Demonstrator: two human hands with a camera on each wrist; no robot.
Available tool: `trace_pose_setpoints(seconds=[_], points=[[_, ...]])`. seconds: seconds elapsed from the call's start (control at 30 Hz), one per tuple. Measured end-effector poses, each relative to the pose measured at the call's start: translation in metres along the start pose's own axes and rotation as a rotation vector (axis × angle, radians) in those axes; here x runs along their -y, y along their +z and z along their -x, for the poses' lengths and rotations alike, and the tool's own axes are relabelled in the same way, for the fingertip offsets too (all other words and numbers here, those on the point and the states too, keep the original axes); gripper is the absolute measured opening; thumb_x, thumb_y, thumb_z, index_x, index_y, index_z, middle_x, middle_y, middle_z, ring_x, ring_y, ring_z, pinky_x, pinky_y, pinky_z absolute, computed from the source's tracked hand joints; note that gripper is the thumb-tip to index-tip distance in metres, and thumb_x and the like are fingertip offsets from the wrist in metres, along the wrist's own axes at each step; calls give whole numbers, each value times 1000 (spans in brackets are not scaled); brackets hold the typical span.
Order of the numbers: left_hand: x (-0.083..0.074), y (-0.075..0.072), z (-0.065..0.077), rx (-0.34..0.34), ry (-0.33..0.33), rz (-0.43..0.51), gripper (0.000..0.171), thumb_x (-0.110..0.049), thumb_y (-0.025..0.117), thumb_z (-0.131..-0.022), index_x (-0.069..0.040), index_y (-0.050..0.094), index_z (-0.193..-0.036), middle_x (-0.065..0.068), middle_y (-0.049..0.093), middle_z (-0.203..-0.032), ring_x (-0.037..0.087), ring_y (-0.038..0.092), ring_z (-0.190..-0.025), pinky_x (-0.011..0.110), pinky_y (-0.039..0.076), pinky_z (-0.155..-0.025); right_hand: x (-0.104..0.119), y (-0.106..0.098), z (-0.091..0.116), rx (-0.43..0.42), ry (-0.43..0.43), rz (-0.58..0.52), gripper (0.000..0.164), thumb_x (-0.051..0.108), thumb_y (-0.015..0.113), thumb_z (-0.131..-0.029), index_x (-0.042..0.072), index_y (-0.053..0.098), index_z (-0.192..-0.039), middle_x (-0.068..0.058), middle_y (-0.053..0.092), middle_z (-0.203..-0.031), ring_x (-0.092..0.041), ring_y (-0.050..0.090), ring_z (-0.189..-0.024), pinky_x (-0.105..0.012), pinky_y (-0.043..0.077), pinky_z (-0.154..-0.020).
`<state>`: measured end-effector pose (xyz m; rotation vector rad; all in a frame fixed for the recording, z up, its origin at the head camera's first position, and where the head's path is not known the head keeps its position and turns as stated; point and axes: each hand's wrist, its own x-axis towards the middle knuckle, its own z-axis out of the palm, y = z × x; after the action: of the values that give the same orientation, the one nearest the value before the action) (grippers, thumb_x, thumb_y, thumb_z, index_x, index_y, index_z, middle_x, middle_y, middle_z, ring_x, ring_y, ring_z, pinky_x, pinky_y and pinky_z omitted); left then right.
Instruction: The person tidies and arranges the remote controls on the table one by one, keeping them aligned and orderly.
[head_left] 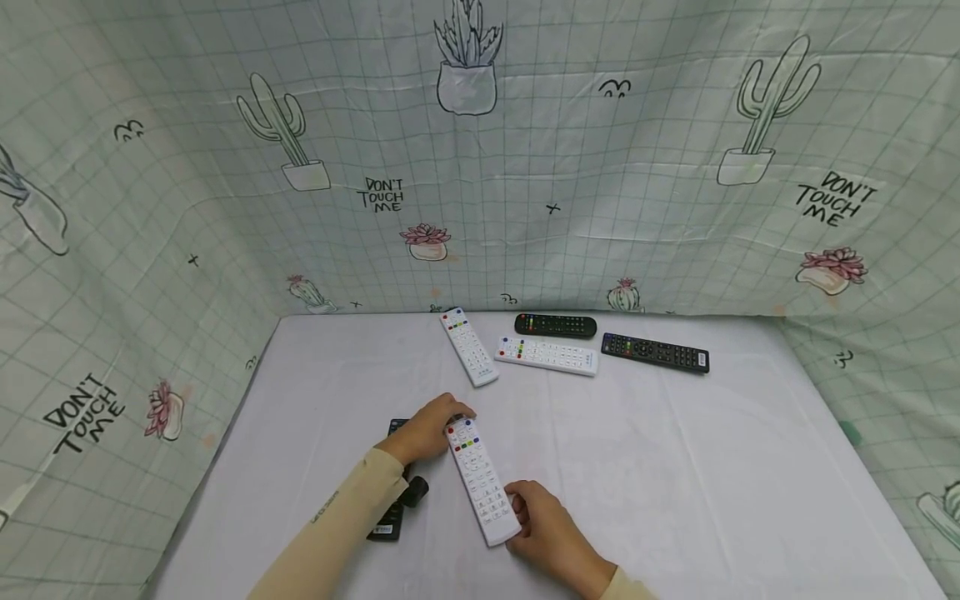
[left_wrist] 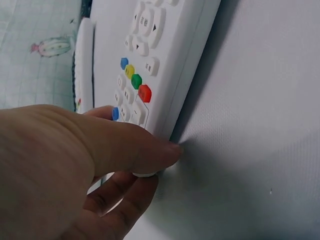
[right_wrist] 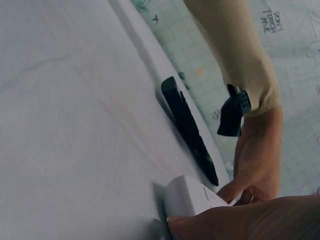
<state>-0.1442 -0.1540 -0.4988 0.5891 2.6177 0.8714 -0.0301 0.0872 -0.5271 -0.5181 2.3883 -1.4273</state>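
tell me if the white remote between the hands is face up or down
Face up. The white remote shows its buttons, the left hand at the coloured-button end, the right hand at the other.

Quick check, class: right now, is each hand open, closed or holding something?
Left hand: holding the nearest white remote by its far end.
Right hand: holding the same remote by its near end.

White remote point(head_left: 480, 477), buttons point(head_left: 491, 503) up (a few brightly coloured), slanting, far end leftward
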Motion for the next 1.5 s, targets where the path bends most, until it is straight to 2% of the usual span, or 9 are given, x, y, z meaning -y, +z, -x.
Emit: trace_pose_setpoints(seconds=[0.43,0.7,0.9,1.13,1.5], points=[[10,-7,-2,30,15,-12,50,25,60,-86,1,69,-130,11,63,-115,21,57,-103,42,53,-95,14,23,-13,68,-4,-55,76,-19,80,-70,-20,47,-138,-4,51,-97,-6,49,-83,-20,54,-65],[14,-13,-4,68,15,-44,50,23,60,-89,-3,71,-129,6,62,-111,16,54,-96,36,52,-90,21,39,-21,58,1,-60,86,-21,81,-66,-22,42,-143,-2,52,-95,-4,50,-79,-20,52,-65],[15,-17,-2,85,20,-54,52,26,59,-86,-3,72,-127,7,62,-109,18,55,-97,36,54,-91,28,48,-27,65,58,-77,87,-21,78,-66,-21,42,-145,-2,51,-94,-4,50,-77,-20,49,-64],[14,-20,-1,106,2,-65,52,26,60,-86,-4,72,-127,7,63,-112,18,56,-101,38,55,-94,33,55,-29,78,83,-132,87,-22,74,-68,-21,38,-148,-2,51,-94,-5,50,-76,-19,49,-61],[17,-23,1,127,-16,-89,53,26,61,-86,-6,72,-127,6,63,-116,18,57,-104,40,54,-98,37,63,-31,88,122,-138,88,-20,81,-72,-21,38,-148,-2,51,-94,-7,52,-75,-20,51,-62]])
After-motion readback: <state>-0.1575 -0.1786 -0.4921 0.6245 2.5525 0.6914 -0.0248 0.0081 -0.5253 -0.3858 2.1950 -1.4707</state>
